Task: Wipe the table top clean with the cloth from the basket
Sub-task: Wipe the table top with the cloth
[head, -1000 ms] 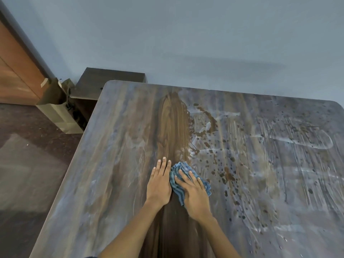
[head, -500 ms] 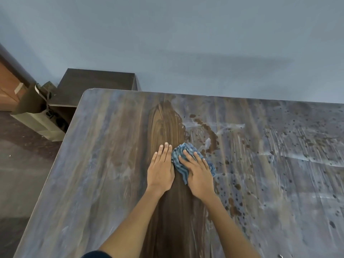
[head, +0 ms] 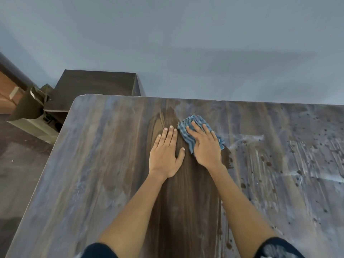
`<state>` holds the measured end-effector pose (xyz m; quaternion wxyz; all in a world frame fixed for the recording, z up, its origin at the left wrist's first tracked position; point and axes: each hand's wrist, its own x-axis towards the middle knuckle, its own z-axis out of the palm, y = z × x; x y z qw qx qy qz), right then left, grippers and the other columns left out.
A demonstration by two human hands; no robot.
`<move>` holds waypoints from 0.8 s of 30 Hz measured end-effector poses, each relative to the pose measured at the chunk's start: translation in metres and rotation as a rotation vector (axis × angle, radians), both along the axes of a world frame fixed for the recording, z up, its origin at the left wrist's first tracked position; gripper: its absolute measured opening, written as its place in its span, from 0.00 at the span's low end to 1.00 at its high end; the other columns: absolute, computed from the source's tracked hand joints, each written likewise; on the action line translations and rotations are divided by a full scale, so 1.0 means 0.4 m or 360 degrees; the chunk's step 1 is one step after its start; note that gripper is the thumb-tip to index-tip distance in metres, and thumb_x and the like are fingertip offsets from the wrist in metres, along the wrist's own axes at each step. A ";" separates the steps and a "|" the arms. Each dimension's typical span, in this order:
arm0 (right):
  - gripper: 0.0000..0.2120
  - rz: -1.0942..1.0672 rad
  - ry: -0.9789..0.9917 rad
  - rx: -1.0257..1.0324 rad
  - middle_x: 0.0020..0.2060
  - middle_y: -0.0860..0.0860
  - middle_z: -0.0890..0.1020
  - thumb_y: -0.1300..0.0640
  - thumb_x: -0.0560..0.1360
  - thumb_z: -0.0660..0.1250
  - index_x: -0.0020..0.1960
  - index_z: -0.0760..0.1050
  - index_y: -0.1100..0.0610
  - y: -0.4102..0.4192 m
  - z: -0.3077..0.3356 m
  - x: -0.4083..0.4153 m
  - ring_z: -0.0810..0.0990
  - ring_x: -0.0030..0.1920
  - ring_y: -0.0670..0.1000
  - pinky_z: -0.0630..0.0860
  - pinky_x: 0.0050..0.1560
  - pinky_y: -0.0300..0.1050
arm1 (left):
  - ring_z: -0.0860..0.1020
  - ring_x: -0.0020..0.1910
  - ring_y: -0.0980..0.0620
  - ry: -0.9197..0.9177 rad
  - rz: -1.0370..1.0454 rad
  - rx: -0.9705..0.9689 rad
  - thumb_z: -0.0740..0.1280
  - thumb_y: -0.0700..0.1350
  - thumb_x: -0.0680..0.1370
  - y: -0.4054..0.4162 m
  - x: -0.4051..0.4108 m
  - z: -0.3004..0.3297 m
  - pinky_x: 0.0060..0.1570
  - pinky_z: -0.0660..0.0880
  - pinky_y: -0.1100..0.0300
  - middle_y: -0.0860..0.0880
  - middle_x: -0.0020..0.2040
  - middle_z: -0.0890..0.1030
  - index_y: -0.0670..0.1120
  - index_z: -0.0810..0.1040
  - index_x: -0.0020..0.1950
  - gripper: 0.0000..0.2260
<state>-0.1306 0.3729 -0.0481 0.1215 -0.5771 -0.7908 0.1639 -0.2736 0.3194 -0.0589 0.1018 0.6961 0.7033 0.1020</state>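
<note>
Both hands lie flat on the dusty wooden table top (head: 104,164), the right one pressing the blue striped cloth (head: 188,128).

Near frame centre, the right hand (head: 205,148) lies on the crumpled cloth with straight, slightly spread fingers; just beside it the left hand (head: 165,155) rests palm-down on a dark, clean strip. Dark specks and pale smears cover the table's right part. A dark wooden cabinet (head: 95,86) stands at upper left.

The right hand (head: 205,148) pressed flat on a crumpled blue striped cloth (head: 193,127) near the far edge of the dusty, spattered wooden table top (head: 96,164); the left hand (head: 164,155) lay flat just beside it.
</note>
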 end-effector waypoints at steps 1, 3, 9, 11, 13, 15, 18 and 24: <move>0.23 -0.0015 0.0002 0.0011 0.75 0.43 0.61 0.63 0.80 0.52 0.72 0.64 0.47 0.028 -0.003 -0.007 0.52 0.76 0.52 0.46 0.75 0.50 | 0.43 0.76 0.53 0.0011 0.0007 0.0018 0.45 0.57 0.79 -0.002 0.001 -0.004 0.73 0.40 0.58 0.48 0.78 0.47 0.45 0.46 0.77 0.29; 0.23 -0.0050 0.0018 0.0014 0.75 0.44 0.61 0.63 0.80 0.52 0.72 0.64 0.47 0.087 -0.006 -0.022 0.52 0.77 0.52 0.47 0.75 0.50 | 0.43 0.76 0.53 0.0010 0.0018 0.0050 0.43 0.58 0.78 -0.005 0.004 -0.011 0.73 0.40 0.58 0.49 0.78 0.47 0.46 0.46 0.77 0.30; 0.23 -0.0068 -0.0066 0.0035 0.76 0.47 0.58 0.60 0.80 0.56 0.74 0.61 0.47 0.233 -0.010 -0.099 0.51 0.77 0.53 0.49 0.75 0.54 | 0.41 0.74 0.57 -0.0023 0.0069 0.0123 0.43 0.59 0.77 0.000 0.007 -0.017 0.72 0.39 0.60 0.50 0.77 0.49 0.47 0.49 0.77 0.30; 0.24 -0.0024 -0.0086 0.0033 0.76 0.47 0.58 0.59 0.80 0.58 0.74 0.60 0.48 0.259 -0.006 -0.132 0.51 0.76 0.54 0.49 0.75 0.55 | 0.41 0.74 0.57 -0.0043 0.0084 0.0136 0.45 0.59 0.77 -0.003 0.009 -0.014 0.72 0.39 0.60 0.51 0.77 0.50 0.46 0.50 0.76 0.30; 0.23 0.0084 -0.0078 0.0042 0.76 0.48 0.58 0.58 0.80 0.58 0.74 0.61 0.49 0.262 -0.001 -0.160 0.52 0.76 0.53 0.50 0.75 0.54 | 0.42 0.74 0.57 -0.0078 0.0086 0.0134 0.48 0.58 0.78 -0.003 0.009 -0.009 0.72 0.39 0.61 0.50 0.77 0.51 0.45 0.52 0.76 0.30; 0.22 0.0273 -0.0007 0.0037 0.76 0.48 0.59 0.58 0.80 0.56 0.73 0.63 0.49 0.233 0.004 -0.171 0.52 0.76 0.51 0.49 0.75 0.52 | 0.45 0.75 0.56 -0.0146 0.0088 0.0130 0.52 0.56 0.78 -0.005 0.008 -0.002 0.72 0.41 0.61 0.49 0.77 0.53 0.44 0.53 0.76 0.29; 0.21 0.0529 0.0101 -0.0038 0.74 0.46 0.62 0.60 0.80 0.56 0.72 0.66 0.49 0.158 0.002 -0.120 0.55 0.76 0.50 0.50 0.74 0.51 | 0.55 0.75 0.53 -0.0276 0.0155 0.0166 0.58 0.51 0.77 -0.012 0.009 0.010 0.72 0.47 0.62 0.47 0.75 0.61 0.43 0.59 0.74 0.27; 0.22 0.0137 0.0181 -0.0043 0.73 0.48 0.64 0.66 0.79 0.54 0.70 0.68 0.52 0.176 0.004 0.030 0.57 0.75 0.51 0.49 0.74 0.51 | 0.57 0.74 0.54 -0.0395 0.0205 0.0213 0.59 0.46 0.76 -0.018 0.012 0.013 0.72 0.51 0.61 0.50 0.73 0.65 0.44 0.67 0.70 0.21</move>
